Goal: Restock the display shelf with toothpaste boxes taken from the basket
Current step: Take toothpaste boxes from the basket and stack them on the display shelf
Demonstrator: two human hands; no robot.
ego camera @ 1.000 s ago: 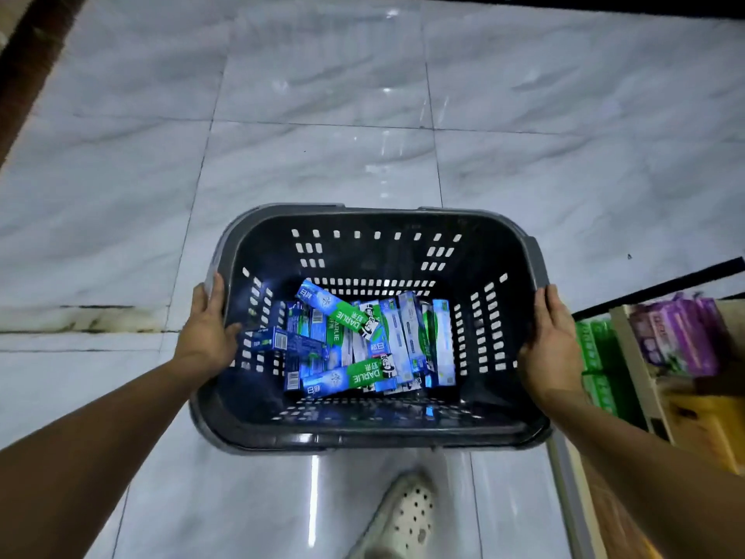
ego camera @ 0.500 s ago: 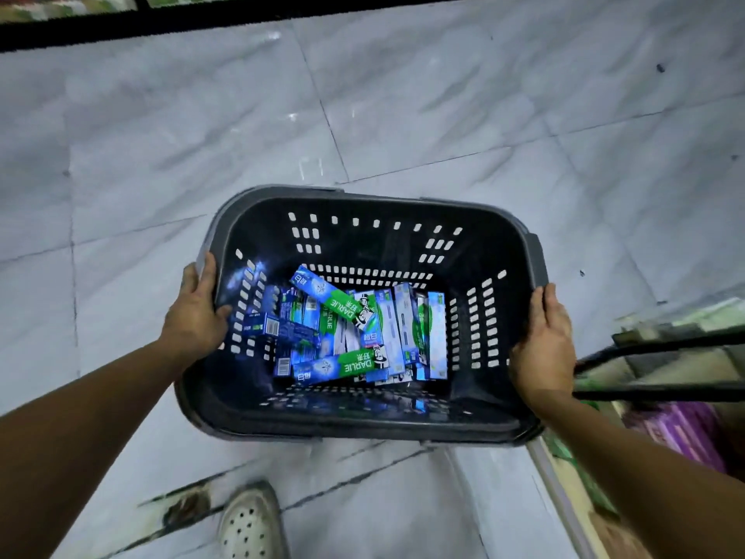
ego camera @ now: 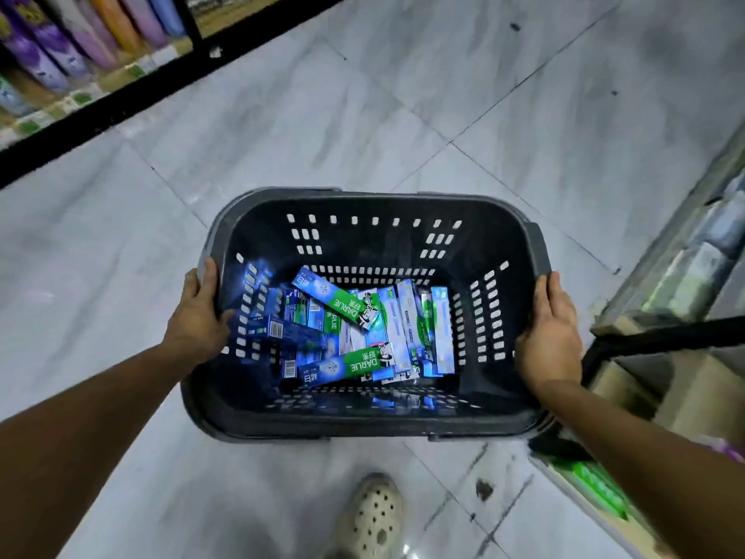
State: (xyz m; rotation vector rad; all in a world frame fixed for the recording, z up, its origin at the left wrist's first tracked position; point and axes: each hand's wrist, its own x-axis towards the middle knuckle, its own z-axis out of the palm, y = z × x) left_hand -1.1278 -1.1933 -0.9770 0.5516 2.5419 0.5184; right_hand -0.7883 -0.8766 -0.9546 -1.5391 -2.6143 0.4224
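A dark grey plastic basket (ego camera: pixel 375 421) with slotted walls hangs above the tiled floor, carried between both hands. My left hand (ego camera: pixel 197 316) grips its left rim, thumb over the edge. My right hand (ego camera: pixel 550 332) grips the right rim. Several blue, white and green toothpaste boxes (ego camera: pixel 354 328) lie jumbled on the basket's bottom, two of them with green ends lying crosswise on top. The display shelf (ego camera: pixel 685 284) runs along the right edge, blurred, with a black rail in front of it.
Another shelf (ego camera: pixel 60 62) with purple and orange bottles stands at the far left behind a black base rail. Grey marble floor tiles (ego camera: pixel 403 106) lie ahead. My foot in a pale perforated clog (ego camera: pixel 375 518) shows below the basket. Green packs (ego camera: pixel 596 486) sit low right.
The view has swung round: the left shelf with bottles came into sight and the right shelf shifted. My foot moved from lower left to under the basket. Both hands keep their grip.
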